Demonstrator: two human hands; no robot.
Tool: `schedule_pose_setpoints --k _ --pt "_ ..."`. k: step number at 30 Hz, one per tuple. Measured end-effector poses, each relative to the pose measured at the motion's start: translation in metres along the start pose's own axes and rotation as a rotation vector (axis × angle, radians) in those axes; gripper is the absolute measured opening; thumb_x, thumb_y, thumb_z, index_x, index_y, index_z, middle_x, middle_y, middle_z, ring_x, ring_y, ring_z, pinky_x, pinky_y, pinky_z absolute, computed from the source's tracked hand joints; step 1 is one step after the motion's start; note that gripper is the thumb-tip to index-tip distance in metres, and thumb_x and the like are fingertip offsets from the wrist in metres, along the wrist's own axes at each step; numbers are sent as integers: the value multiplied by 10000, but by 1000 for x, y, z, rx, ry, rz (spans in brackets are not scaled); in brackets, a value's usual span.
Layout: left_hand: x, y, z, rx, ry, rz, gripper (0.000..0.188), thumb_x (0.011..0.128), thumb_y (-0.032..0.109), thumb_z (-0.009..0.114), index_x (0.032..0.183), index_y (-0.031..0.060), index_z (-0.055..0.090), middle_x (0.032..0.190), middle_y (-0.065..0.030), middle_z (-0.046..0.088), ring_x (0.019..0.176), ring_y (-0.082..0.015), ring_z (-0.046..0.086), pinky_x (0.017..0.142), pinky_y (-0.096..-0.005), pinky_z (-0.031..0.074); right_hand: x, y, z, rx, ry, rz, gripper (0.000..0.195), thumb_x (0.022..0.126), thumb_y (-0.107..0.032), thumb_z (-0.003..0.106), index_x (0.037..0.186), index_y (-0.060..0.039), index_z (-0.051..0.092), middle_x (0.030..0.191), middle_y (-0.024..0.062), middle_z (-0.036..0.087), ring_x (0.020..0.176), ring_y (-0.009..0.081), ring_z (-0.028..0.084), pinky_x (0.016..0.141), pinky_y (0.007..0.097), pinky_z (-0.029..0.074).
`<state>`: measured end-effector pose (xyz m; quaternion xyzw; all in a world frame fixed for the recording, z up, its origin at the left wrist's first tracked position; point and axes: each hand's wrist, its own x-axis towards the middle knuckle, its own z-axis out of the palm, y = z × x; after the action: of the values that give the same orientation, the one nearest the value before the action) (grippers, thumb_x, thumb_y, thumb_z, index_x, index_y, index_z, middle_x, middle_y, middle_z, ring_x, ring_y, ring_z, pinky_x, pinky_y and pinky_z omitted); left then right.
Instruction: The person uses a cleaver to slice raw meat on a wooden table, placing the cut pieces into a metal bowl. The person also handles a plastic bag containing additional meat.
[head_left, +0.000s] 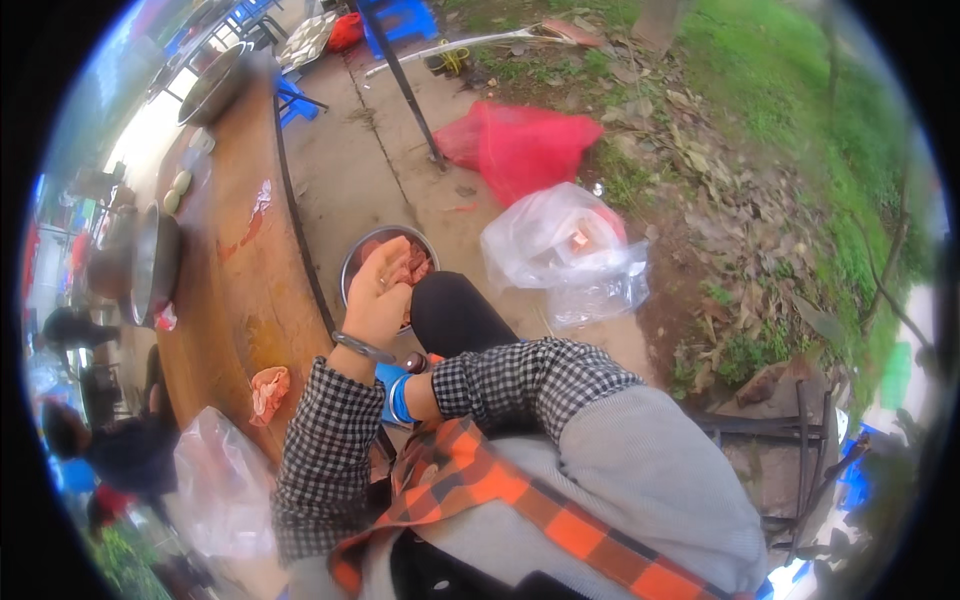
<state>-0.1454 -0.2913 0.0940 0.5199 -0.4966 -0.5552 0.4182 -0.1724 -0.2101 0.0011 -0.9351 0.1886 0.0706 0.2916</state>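
My left hand (381, 289), bare with a dark bangle at the wrist, is over a metal bowl (344, 276) on the ground. Its fingers are extended and no object shows gripped in them. Pieces of raw red meat (415, 264) lie in the bowl, beside the fingers. My right hand (391, 381), apparently in a blue glove, is mostly hidden behind my left wrist and forearm. The rounded end of a brown handle (414, 362) shows beside it; whether that hand grips it is not visible. A pale pink piece of raw meat (270, 394) lies on the wooden table (225, 300).
A large metal basin (155, 262) and another (214, 86) stand along the table. A clear plastic bag (221, 480) hangs by its near edge. On the ground at right are a red mesh sack (525, 146) and a clear bag (559, 240). My knee (457, 311) adjoins the bowl.
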Motion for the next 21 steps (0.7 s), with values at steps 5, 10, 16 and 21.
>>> schedule_pose_setpoints --k 5,10,16,21 --pt "-86 -57 -175 466 578 -1 358 787 -26 546 1143 -15 585 1146 -161 624 1068 -229 600 925 -309 458 16 4 -1 -51 265 -148 256 852 -161 535 1070 -29 557 852 130 673 748 274 680 584 401 522" --pt "-200 -74 -264 847 1097 -126 259 787 148 622 1012 20 612 932 -175 646 895 -275 637 796 -366 492 32 25 -1 232 223 -292 323 817 -192 541 1087 -14 523 956 165 673 845 312 669 685 401 532" --pt "-277 -137 -211 614 1073 -375 191 804 222 643 870 43 627 831 -140 662 772 -291 646 696 -389 504 5 0 -27 64 131 -166 233 846 -144 511 1076 -131 545 934 144 668 803 350 650 644 435 509" --pt "-260 -143 -188 872 1203 -312 258 812 321 633 871 70 644 886 -131 666 841 -303 636 774 -412 479 -20 6 -36 136 282 -111 237 813 -136 576 1049 -141 592 791 152 643 745 350 632 607 426 495"
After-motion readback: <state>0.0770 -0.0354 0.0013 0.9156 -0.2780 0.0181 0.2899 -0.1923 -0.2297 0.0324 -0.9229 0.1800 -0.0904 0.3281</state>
